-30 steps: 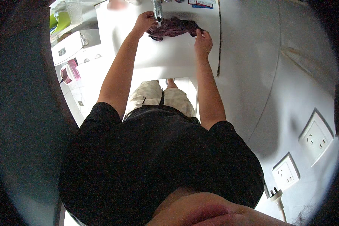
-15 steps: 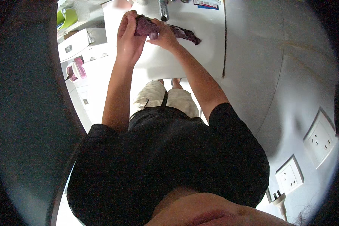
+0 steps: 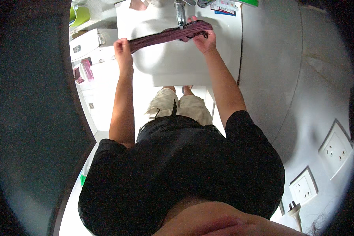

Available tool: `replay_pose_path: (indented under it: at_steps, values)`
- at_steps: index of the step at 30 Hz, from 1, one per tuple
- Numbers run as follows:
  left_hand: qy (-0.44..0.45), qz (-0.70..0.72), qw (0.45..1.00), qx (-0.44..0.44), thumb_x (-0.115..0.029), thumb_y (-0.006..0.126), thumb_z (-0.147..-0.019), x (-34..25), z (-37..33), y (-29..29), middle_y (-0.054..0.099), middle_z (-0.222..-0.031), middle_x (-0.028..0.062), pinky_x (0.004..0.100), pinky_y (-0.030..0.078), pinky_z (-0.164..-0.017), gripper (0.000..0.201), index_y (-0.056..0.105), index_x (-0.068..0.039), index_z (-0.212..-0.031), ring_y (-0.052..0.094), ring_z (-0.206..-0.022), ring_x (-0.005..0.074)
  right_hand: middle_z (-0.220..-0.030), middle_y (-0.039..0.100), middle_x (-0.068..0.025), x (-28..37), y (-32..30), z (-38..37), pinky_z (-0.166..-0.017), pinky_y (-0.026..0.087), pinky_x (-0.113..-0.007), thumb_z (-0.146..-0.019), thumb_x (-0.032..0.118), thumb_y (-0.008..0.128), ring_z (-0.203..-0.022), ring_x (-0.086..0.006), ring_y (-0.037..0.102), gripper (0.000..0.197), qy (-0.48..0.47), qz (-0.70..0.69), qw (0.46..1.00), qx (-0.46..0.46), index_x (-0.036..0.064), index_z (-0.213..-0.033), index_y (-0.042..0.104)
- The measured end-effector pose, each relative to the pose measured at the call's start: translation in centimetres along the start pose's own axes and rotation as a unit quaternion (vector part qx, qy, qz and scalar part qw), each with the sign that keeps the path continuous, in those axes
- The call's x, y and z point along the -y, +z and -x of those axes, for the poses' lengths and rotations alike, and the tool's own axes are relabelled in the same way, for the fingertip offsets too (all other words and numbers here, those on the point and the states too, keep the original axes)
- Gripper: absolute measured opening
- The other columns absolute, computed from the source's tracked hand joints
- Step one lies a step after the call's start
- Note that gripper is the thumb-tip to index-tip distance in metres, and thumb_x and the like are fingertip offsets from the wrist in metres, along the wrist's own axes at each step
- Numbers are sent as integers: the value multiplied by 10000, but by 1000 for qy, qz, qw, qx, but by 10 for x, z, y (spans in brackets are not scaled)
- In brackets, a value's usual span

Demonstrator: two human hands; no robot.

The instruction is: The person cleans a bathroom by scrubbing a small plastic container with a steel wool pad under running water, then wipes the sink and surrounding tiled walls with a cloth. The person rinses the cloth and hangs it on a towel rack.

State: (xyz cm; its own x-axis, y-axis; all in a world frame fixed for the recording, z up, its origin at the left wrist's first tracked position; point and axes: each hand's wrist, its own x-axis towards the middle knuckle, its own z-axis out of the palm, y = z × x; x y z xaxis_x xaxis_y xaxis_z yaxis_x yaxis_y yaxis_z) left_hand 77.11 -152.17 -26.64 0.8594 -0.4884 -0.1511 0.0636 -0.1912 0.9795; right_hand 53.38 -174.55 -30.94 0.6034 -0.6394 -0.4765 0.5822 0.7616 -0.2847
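A dark purple cloth (image 3: pixel 157 40), drawn out into a long ribbed strip, spans the space between my two hands above the white sink (image 3: pixel 169 65). My left hand (image 3: pixel 123 52) is closed around its left end. At the higher right end, my right hand (image 3: pixel 207 42) holds the cloth from beneath, with fingertips showing past the far edge and a bunched fold hanging by the palm. The chrome tap (image 3: pixel 180 15) stands just behind the strip, its lower end close to the cloth; I cannot tell whether they touch.
Small printed packets (image 3: pixel 224 7) lie on the sink's far right corner. To the left are a white box-shaped unit (image 3: pixel 92 41), a pink and white packet (image 3: pixel 83 71) and a lime-green container (image 3: pixel 80 15). White wall sockets (image 3: pixel 304 187) with a plug are at lower right.
My hands have moved apart, left hand down and leftward, right hand rightward. The cloth, bunched between them before, is now stretched into a long strip. The view has shifted slightly.
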Motion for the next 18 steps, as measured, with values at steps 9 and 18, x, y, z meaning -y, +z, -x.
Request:
replay_pose_path:
  at_steps: [9,18]
  values:
    - [154,-246,903,318,-228,943,-701,66,32,139,556,-1393,204,434,418,-1148,947,432,-82,-1485,431,-1421,361,-592,401,13,-21,3,-9,-790,501,-415,-974,345,360,-507,-178,381,277,-33,-144,986,-75,176,-755,366]
    - [-229,356,795,434,-151,629,-895,126,-38,152,704,-1141,125,372,561,-918,456,591,-1,-1324,698,-993,268,-1255,645,-176,2,30,12,-1158,435,-481,-1016,189,447,-1206,-321,606,303,-92,-103,990,-26,-1,-1188,608]
